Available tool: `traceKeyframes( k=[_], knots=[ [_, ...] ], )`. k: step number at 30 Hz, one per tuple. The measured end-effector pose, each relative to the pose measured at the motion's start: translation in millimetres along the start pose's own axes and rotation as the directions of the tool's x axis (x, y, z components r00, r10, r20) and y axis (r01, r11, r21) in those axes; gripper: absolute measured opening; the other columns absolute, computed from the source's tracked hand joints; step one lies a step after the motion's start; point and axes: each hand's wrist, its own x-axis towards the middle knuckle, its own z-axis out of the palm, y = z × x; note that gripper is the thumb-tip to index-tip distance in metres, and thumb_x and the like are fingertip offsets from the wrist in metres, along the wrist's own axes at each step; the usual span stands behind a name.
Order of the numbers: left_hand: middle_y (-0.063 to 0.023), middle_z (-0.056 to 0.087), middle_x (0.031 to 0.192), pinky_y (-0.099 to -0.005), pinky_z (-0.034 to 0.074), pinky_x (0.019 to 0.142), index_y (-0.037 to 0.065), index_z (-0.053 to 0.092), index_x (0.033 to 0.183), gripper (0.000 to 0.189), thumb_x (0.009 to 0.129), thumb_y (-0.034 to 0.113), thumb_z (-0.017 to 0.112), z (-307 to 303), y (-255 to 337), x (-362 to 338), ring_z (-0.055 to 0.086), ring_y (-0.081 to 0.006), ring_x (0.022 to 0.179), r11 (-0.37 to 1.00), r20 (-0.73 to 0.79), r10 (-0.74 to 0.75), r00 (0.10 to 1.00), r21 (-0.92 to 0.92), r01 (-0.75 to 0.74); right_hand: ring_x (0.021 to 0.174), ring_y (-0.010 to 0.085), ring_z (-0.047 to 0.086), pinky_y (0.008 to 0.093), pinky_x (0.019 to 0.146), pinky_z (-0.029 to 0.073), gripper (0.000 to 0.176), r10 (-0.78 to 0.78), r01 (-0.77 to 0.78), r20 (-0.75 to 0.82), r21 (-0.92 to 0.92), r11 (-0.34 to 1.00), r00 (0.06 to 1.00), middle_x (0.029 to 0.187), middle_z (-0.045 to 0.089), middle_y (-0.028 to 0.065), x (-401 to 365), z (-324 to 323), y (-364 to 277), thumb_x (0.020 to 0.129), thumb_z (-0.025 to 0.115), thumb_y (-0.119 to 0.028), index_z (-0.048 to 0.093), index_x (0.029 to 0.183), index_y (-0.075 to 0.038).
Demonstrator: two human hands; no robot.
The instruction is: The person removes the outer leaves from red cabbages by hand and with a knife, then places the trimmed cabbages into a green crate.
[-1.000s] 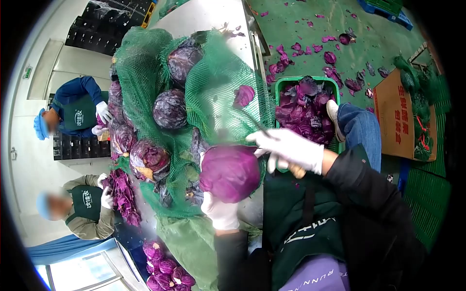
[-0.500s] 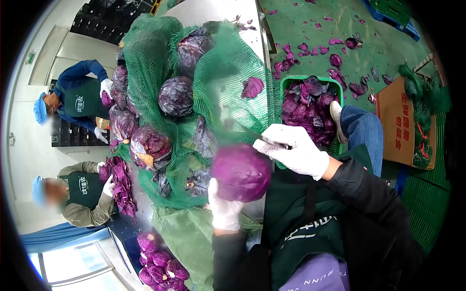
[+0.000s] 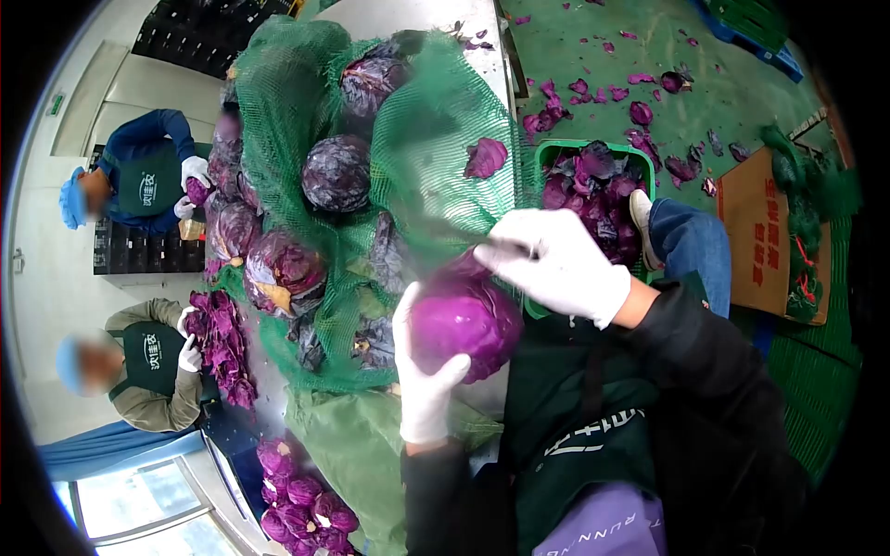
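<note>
A peeled red cabbage (image 3: pixel 468 324), glossy and purple, rests in my left hand (image 3: pixel 425 380), whose gloved fingers and thumb wrap its lower left side. My right hand (image 3: pixel 565 269), also in a white glove, is closed at the cabbage's upper edge. A loosened outer leaf (image 3: pixel 461 266) lifts beside those fingertips. Between the right fingers runs a dark, blurred streak of a knife (image 3: pixel 508 247); most of it is hidden. Beneath the hands lies a green mesh sack (image 3: pixel 440 139) with unpeeled cabbages (image 3: pixel 336 174) on it.
A green crate (image 3: pixel 652 167) full of leaves stands right of the table (image 3: pixel 464 18). Leaf scraps (image 3: pixel 640 114) litter the floor near a cardboard box (image 3: pixel 749 227). Across the table, two people (image 3: pixel 148 185) handle cabbages. Peeled cabbages (image 3: pixel 301 491) are piled at lower left.
My right hand has moved slightly up and left, onto the cabbage's upper edge, where a leaf now lifts. The left thumb has spread across the cabbage's front. The blade is less visible.
</note>
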Motion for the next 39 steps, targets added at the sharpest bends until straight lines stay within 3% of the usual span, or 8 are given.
traceKeyframes(
  k=[6,10,13,19,24,28,33,39],
  knots=[
    [-0.013,0.041,0.144,-0.0446,0.042,0.109,0.005,0.031,0.149,0.113,0.061,0.046,0.089,-3,-4,-2,0.045,-0.0291,0.131,0.999,0.065,0.043,0.997,-0.019,-0.042,0.056,0.0038,0.048,0.0224,0.054,0.04,0.031,0.51,-0.42,-0.21,0.357,0.834,0.834,0.071,0.062,0.0033,26,-43,32,0.093,0.067,-0.032,0.065,0.089,-0.001],
    [-0.0125,0.043,0.141,-0.0437,0.042,0.11,0.006,0.029,0.151,0.118,0.056,0.037,0.091,-6,-10,0,0.048,-0.0293,0.129,0.992,-0.027,0.063,0.998,-0.105,-0.065,0.066,0.0091,0.056,0.0261,0.059,0.045,0.029,0.263,-0.276,-0.127,-0.103,0.956,0.956,0.075,0.063,0.001,5,-44,41,0.085,0.076,-0.029,0.069,0.099,-0.004],
    [-0.0129,0.043,0.142,-0.044,0.041,0.111,0.005,0.029,0.15,0.118,0.056,0.037,0.092,-2,-6,5,0.047,-0.0304,0.13,0.997,-0.035,0.078,0.996,-0.028,-0.079,0.089,0.0242,0.064,0.0354,0.078,0.052,0.047,-0.104,0.089,0.168,0.096,0.991,0.98,0.104,0.061,0.0126,-21,-17,1,0.081,0.079,-0.037,0.064,0.111,-0.004],
    [-0.0128,0.042,0.143,-0.0436,0.04,0.111,0.005,0.03,0.15,0.117,0.056,0.04,0.09,-5,-2,-1,0.045,-0.0293,0.131,0.993,0.003,0.055,0.998,-0.106,-0.055,0.074,0.0308,0.064,0.0362,0.068,0.051,0.017,-0.034,0.008,0.176,0.145,0.989,0.984,0.081,0.063,0.013,-23,-10,-2,0.083,0.066,-0.02,0.065,0.087,-0.004],
    [-0.0137,0.043,0.143,-0.0437,0.04,0.109,0.006,0.032,0.148,0.112,0.058,0.042,0.088,-5,-3,-7,0.045,-0.0298,0.131,0.979,0.02,0.069,0.997,-0.192,-0.064,0.078,0.0273,0.063,0.0365,0.072,0.051,0.023,0.107,-0.172,-0.328,-0.175,0.97,0.939,0.084,0.06,0.0129,11,-40,42,0.089,0.064,-0.023,0.067,0.102,-0.005],
    [-0.0151,0.044,0.142,-0.0465,0.041,0.109,0.008,0.031,0.148,0.112,0.057,0.037,0.089,-4,0,-2,0.046,-0.0322,0.131,0.977,0.03,0.089,0.996,-0.197,-0.082,0.071,0.0123,0.055,0.0277,0.065,0.046,0.048,-0.056,0.04,-0.096,-0.165,0.985,0.994,0.086,0.058,0.0029,-15,-22,29,0.087,0.074,-0.027,0.062,0.13,-0.008],
    [-0.0163,0.042,0.143,-0.0472,0.041,0.11,0.004,0.025,0.15,0.126,0.052,0.044,0.094,-2,8,5,0.046,-0.0317,0.13,0.977,0.056,0.205,0.977,0.039,-0.208,0.052,0.0055,0.053,0.0211,0.047,0.04,0.057,0.484,-0.837,0.721,0.25,0.486,0.496,0.079,0.064,0.0025,-22,-1,7,0.094,0.061,-0.054,0.062,0.127,-0.007],
    [-0.0168,0.039,0.148,-0.0495,0.038,0.112,0.009,0.015,0.154,0.127,0.059,0.038,0.094,-8,1,3,0.044,-0.0319,0.134,0.985,0.095,0.144,0.985,-0.111,-0.133,0.059,0.0033,0.045,0.0205,0.05,0.039,0.059,0.317,-0.631,0.589,0.46,0.624,0.743,0.08,0.06,-0.0018,-25,4,-2,0.091,0.069,-0.038,0.054,0.142,-0.012]
  ],
)
